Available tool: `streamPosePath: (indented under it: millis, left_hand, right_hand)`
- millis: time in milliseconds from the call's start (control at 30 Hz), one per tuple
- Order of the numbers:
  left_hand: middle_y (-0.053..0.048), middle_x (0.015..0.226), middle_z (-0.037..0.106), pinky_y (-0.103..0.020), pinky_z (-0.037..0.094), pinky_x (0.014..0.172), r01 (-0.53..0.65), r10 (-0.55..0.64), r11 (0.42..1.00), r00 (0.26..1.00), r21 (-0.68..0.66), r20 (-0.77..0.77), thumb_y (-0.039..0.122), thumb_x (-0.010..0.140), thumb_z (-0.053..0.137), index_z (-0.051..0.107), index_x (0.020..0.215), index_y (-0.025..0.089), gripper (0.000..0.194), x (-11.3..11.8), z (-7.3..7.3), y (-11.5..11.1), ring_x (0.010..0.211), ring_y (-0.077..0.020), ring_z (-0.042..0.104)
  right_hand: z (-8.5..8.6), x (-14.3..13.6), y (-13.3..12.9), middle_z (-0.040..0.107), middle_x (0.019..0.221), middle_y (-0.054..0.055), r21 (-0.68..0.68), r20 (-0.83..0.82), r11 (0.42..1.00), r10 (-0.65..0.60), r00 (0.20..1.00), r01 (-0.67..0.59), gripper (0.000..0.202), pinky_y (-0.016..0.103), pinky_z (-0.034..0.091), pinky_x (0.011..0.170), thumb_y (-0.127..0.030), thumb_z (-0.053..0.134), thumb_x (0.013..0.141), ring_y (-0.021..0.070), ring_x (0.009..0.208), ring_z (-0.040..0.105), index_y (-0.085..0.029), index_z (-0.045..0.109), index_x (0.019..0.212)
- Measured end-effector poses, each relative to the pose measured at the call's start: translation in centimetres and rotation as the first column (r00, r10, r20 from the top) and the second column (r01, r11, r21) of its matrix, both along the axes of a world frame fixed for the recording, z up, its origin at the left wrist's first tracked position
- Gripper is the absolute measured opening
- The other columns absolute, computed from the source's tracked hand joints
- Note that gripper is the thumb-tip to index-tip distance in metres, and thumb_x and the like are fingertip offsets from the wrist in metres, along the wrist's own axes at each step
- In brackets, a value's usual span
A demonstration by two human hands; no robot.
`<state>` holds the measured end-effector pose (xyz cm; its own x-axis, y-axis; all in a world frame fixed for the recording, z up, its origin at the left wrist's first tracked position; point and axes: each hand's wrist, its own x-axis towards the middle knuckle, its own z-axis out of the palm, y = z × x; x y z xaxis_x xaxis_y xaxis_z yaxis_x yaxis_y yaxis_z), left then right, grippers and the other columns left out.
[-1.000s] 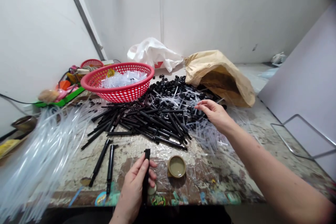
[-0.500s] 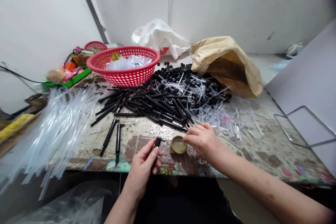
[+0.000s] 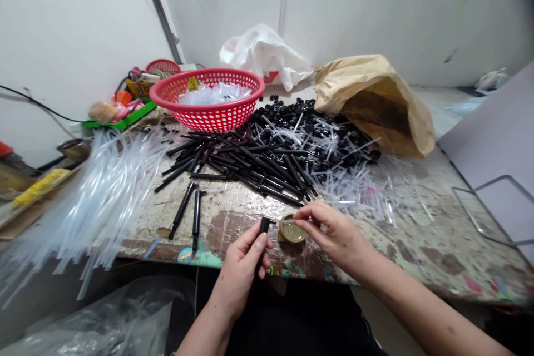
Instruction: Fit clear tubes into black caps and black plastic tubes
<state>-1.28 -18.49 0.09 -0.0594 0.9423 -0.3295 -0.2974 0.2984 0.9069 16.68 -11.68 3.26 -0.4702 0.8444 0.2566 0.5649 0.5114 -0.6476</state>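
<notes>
My left hand (image 3: 246, 261) is closed around a black tube (image 3: 264, 226), whose thin side nozzle points right. Just beyond the nozzle tip is a small round cup (image 3: 292, 232) of cloudy liquid. Over the cup's right rim, my right hand (image 3: 329, 228) pinches a short clear straw (image 3: 288, 222), held almost level and pointing left toward the nozzle. Two similar black tubes (image 3: 182, 211) lie apart on the worktable (image 3: 233, 200), left of my hands. Behind the cup spreads a heap of black tubes (image 3: 250, 164).
A red basket (image 3: 208, 117) of clear pieces stands behind the heap. Long clear tubes (image 3: 104, 189) overhang the left front edge. Small clear straws (image 3: 359, 189) and an open brown paper bag (image 3: 375, 100) lie right. A metal wire frame (image 3: 479, 192) is at the far right.
My right fingers have risen slightly from the cup's rim, and the clear straw now shows between them. The whole view has shifted a little, with things appearing further right.
</notes>
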Motion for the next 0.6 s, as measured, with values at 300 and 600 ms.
streamPosePath:
  millis: [300,600]
  left_hand:
    - [0.001,0.074,0.052,-0.014,0.034,0.038,-0.027,0.023,0.999,0.996,0.045,0.083,0.036,0.081,0.059,0.063,0.092,0.016,0.023,0.3,0.8,0.0,0.050,-0.0042,0.044]
    - [0.001,0.076,0.051,-0.013,0.033,0.037,-0.048,0.045,0.998,0.998,0.048,0.052,0.036,0.081,0.058,0.060,0.107,0.019,0.031,0.3,1.3,-0.3,0.051,-0.0043,0.043]
  right_hand:
    - [0.7,-1.8,-0.8,0.062,0.077,0.002,-0.110,-0.169,0.994,-0.044,0.985,0.026,0.010,0.025,0.044,0.064,-0.023,0.050,0.083,0.0126,0.071,0.057,-0.019,0.059,0.084]
    - [1.2,-2.7,-1.3,0.059,0.076,0.003,-0.054,-0.103,0.999,-0.006,0.995,0.000,0.010,0.025,0.043,0.063,-0.021,0.045,0.086,0.0129,0.069,0.054,-0.017,0.054,0.085]
